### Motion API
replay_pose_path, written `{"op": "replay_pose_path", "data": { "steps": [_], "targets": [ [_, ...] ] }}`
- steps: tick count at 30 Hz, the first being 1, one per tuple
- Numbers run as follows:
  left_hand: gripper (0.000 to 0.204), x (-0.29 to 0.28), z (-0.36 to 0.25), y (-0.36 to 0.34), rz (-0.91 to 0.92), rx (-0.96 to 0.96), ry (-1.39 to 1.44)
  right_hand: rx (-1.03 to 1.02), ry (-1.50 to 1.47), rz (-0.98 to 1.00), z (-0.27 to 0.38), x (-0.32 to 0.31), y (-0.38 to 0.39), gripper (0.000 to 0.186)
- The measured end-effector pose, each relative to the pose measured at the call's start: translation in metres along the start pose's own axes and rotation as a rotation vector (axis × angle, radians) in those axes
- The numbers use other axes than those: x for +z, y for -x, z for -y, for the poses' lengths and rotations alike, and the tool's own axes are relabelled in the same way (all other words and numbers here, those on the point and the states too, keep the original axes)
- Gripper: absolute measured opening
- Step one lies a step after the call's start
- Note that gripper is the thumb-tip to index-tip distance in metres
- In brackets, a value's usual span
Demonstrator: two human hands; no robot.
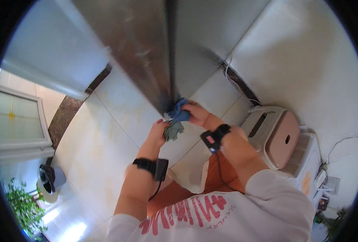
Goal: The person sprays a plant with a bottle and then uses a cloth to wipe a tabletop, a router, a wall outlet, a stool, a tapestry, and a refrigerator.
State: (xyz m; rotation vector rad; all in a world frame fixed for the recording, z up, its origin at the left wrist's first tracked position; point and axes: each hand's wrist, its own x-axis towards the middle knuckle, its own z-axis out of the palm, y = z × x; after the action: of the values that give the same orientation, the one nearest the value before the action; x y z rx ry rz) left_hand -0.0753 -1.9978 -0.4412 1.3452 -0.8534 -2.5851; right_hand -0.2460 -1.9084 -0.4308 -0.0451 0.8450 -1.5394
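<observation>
My left hand (pixel 158 131) is closed on a crumpled grey-green cloth (pixel 174 131), which hangs down from the fingers. Just right of it, my right hand (pixel 197 113) grips a bunched blue cloth (pixel 179 112). The two cloths touch or overlap between my hands. Both hands are low down, close to the bottom corner of a tall, shiny metallic appliance or cabinet (pixel 134 44) that rises in front of me. Motion blurs that corner, so I cannot tell whether the blue cloth presses against it.
To my right stands a cream box with a pink panel (pixel 285 139), beside white drawers (pixel 306 155). White cables (pixel 228 74) run along the wall base. At the left are a grey bin (pixel 59 177), a leafy plant (pixel 23 205) and a glass-paned panel (pixel 19 115). Pale tiles (pixel 94 149) cover the floor.
</observation>
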Motion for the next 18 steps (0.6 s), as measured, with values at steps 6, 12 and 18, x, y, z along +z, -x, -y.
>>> {"op": "replay_pose_path", "data": {
  "steps": [6,12,18],
  "targets": [
    [0.026,0.002,0.017,-0.061,-0.002,-0.161,0.02,-0.663,1.274,-0.259,0.042,0.055,0.069,0.039],
    [0.022,-0.027,0.039,-0.084,0.224,0.003,0.131,-0.664,1.392,-0.186,0.013,0.085,0.053,0.037],
    [0.027,-0.027,-0.011,-0.031,-0.106,-0.074,-0.006,-0.491,1.381,-0.279,-0.004,0.048,0.029,0.037]
  ]
}}
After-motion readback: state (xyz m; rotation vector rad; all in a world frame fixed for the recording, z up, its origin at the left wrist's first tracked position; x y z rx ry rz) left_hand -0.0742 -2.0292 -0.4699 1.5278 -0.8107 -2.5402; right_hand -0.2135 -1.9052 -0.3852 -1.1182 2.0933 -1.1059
